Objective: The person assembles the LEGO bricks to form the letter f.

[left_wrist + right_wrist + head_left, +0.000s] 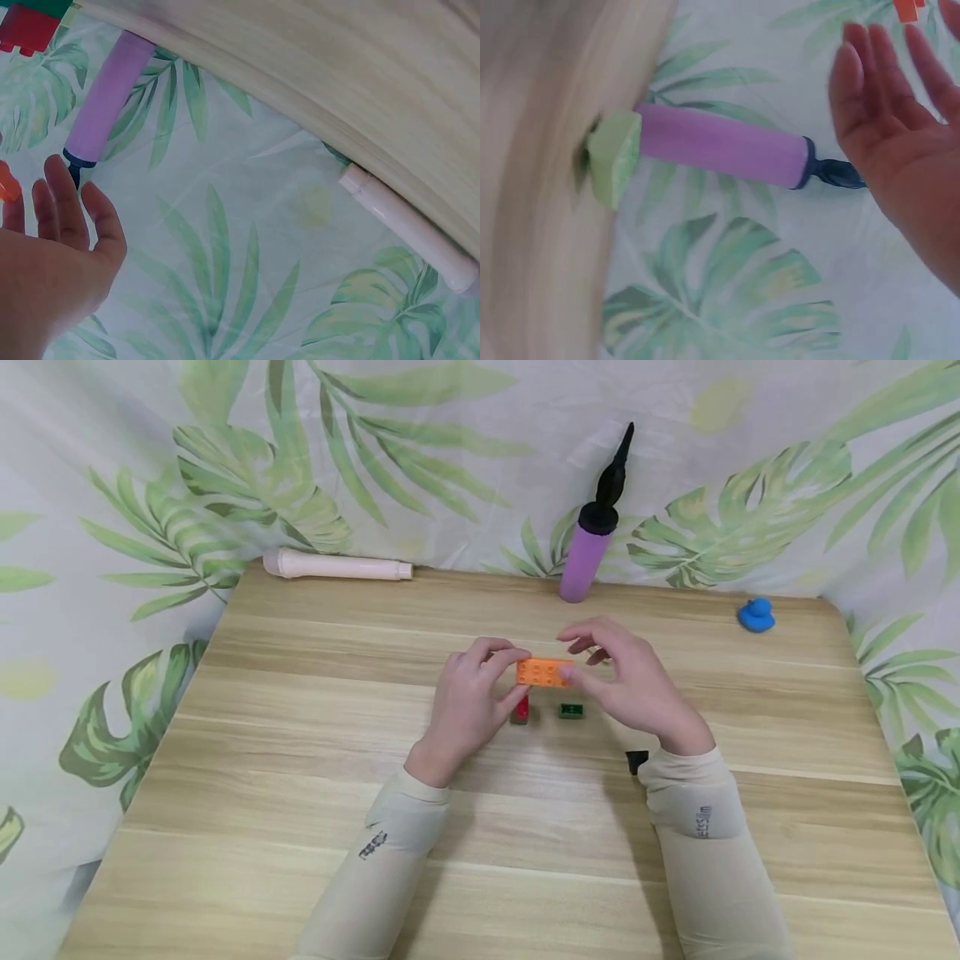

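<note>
An orange toy building brick [536, 672], studs showing, is held above the table between the two hands. The left hand [468, 697] pinches its left end between thumb and fingers. At the right end, the thumb of the right hand [637, 681] touches the brick while the other fingers stay loosely extended and apart from it. Below, a red brick [520, 710] lies partly behind the left fingers, and a small green brick [572, 711] sits to its right. Both wrist views catch only a bit of orange, in the left wrist view at the edge.
A small black piece [637, 762] lies beside the right sleeve. Along the back are a pale pink tube [341, 566], a purple hand pump [585, 556] with a black nozzle, and a blue rubber duck [757, 615]. A light green block [615, 159] shows in the right wrist view.
</note>
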The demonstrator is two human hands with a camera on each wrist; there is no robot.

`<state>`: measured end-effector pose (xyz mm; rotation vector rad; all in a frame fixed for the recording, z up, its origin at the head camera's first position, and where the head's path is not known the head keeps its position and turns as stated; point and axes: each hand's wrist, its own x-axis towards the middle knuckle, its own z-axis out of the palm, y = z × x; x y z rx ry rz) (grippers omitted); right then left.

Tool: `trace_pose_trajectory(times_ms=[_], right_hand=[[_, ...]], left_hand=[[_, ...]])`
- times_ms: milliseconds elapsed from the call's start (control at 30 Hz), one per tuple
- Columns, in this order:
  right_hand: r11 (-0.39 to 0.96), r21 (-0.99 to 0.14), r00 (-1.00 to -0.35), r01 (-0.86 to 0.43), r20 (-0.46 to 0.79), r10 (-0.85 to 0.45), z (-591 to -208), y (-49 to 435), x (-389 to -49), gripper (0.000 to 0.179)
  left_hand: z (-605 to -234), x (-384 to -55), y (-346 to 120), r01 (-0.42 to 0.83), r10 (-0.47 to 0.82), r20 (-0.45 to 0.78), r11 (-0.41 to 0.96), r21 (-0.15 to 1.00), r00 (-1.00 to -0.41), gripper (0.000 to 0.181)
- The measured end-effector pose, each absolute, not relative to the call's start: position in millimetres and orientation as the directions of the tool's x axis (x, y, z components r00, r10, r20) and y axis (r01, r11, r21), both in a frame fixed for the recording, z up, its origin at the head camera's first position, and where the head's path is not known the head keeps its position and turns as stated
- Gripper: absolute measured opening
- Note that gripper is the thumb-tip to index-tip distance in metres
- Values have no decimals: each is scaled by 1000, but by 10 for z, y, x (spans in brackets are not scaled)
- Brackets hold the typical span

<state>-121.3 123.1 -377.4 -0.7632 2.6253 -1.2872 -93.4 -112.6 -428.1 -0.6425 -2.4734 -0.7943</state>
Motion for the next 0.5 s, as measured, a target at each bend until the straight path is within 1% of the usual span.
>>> trace_pose_trajectory(times_ms=[100,200,333,500], right_hand=[[541,-698,-845,-469,179,-503,-3746,1205,-1176,44],[580,-633,-830,-512,192,-524,-3736,1177,-1165,42],[618,-608,-835,-499,147,-530,-3768,1162,-1174,37],[662,-601,-839,-447,25,-544,-3824,1113,-1195,37]], left_hand=[[-4281,-935,-1152,558,290,539,703,441,-791,40],[-4281,-948,-1173,574,313,534,692,438,-785,39],[-4277,-951,-1181,573,338,508,697,430,-792,40],[-4251,-940,-1215,525,362,397,709,471,-844,41]])
